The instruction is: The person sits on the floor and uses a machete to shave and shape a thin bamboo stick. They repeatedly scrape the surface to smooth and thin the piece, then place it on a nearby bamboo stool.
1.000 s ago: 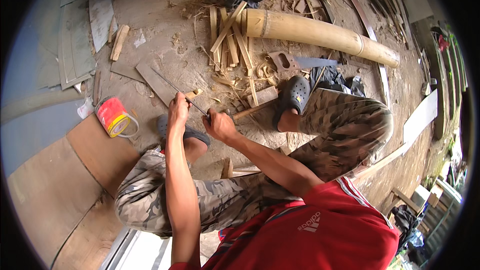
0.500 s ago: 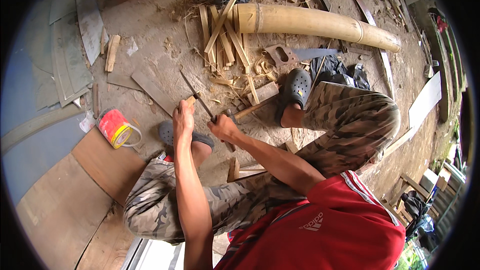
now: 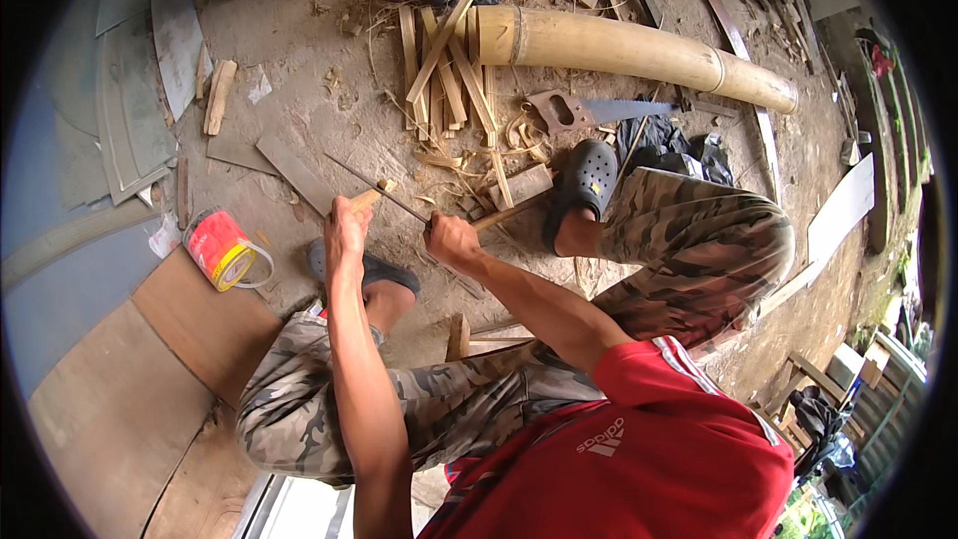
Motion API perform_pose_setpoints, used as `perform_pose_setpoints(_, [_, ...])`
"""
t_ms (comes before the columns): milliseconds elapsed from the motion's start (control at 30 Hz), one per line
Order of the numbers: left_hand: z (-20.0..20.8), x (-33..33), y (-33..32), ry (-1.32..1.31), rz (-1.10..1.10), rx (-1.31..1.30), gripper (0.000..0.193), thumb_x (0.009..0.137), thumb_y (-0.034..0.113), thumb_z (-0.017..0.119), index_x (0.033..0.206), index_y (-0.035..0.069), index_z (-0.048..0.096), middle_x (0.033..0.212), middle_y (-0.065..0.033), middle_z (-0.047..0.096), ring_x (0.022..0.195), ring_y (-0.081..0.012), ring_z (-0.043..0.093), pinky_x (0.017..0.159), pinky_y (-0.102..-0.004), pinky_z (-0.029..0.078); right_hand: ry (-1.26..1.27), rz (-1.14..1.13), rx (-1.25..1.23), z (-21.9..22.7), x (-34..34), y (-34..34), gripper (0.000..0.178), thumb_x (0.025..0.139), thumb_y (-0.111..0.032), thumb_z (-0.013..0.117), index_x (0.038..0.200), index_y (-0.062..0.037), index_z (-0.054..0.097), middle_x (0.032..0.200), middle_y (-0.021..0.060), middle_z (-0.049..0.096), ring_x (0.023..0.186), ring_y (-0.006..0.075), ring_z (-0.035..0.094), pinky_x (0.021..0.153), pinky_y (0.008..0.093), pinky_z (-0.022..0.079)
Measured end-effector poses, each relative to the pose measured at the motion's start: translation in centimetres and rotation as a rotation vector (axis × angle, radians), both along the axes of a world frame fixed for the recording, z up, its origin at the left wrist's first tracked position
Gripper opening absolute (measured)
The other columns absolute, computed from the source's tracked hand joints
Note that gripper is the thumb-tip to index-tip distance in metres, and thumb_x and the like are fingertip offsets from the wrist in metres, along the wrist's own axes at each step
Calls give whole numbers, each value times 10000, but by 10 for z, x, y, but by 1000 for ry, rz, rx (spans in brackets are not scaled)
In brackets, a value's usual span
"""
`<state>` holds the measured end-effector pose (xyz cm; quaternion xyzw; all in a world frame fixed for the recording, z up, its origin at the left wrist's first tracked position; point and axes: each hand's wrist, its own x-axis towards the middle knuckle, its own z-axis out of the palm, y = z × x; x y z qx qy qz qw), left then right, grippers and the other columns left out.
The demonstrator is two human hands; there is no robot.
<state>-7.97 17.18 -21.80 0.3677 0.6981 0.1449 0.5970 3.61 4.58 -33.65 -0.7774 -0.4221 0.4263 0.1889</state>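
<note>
My left hand (image 3: 347,230) is closed around a short pale piece of wood or bamboo (image 3: 365,201), its end pointing away to the right. My right hand (image 3: 453,242) grips the handle of a long, thin, dark-bladed knife (image 3: 361,176). The blade slants up to the left and crosses the held piece near its far end; whether they touch, I cannot tell. Most of the handle is hidden by my fingers. Just beyond my right hand, a wooden stick or tool handle (image 3: 511,212) lies beside a small wood block (image 3: 521,187).
Split bamboo strips (image 3: 447,75) lie piled ahead, beside a thick bamboo pole (image 3: 619,43). A handsaw (image 3: 589,112) and black plastic bags (image 3: 649,140) are near my right clog (image 3: 591,180). A red bucket (image 3: 218,245) stands at left, near boards (image 3: 205,319).
The blade has swung to a flatter slant, its tip now farther left and slightly lower. My right hand has shifted slightly right and up, while my left has moved a little left.
</note>
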Motion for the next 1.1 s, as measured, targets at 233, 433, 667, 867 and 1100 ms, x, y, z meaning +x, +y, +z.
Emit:
perform_pose_setpoints(233, [14, 8, -1, -22, -27, 14, 572, 960, 397, 345, 1278, -67, 449, 1255, -317, 578, 1203, -361, 571, 1094, -406, 370, 232, -75, -29, 65, -3, 10, 288, 831, -247, 600, 848, 37, 639, 770, 289, 659, 699, 472, 656, 663, 499, 540])
perform_pose_setpoints(433, [7, -1, 3, -30, -7, -17, 568, 951, 389, 357, 1264, -67, 486, 1209, -275, 609, 1164, -326, 588, 1083, -398, 363, 51, -22, 100, 40, -12, -6, 245, 853, -225, 559, 790, 11, 583, 801, 281, 664, 776, 410, 680, 641, 489, 548])
perform_pose_setpoints(667, [4, -11, -2, -64, 64, 7, 575, 957, 388, 342, 1262, -83, 466, 1244, -312, 588, 1196, -352, 578, 1102, -416, 349, 120, -30, 33, 69, -17, -4, 261, 865, -258, 575, 851, -6, 643, 737, 255, 667, 706, 423, 674, 673, 480, 564])
perform_pose_setpoints(867, [2, -14, -9, -69, 76, -3, 610, 961, 406, 336, 1299, -89, 447, 1272, -327, 566, 1233, -369, 558, 1127, -420, 325, -45, -18, 78, 0, -20, -13, 249, 881, -213, 529, 749, -7, 577, 749, 244, 672, 689, 404, 680, 630, 500, 547])
perform_pose_setpoints(1100, [-3, -19, -4, -71, 142, 11, 593, 962, 365, 327, 1286, -110, 470, 1277, -332, 561, 1214, -357, 572, 1072, -396, 398, 73, 42, 161, 68, -25, -13, 241, 880, -255, 534, 900, -34, 628, 733, 244, 671, 693, 419, 678, 655, 499, 555])
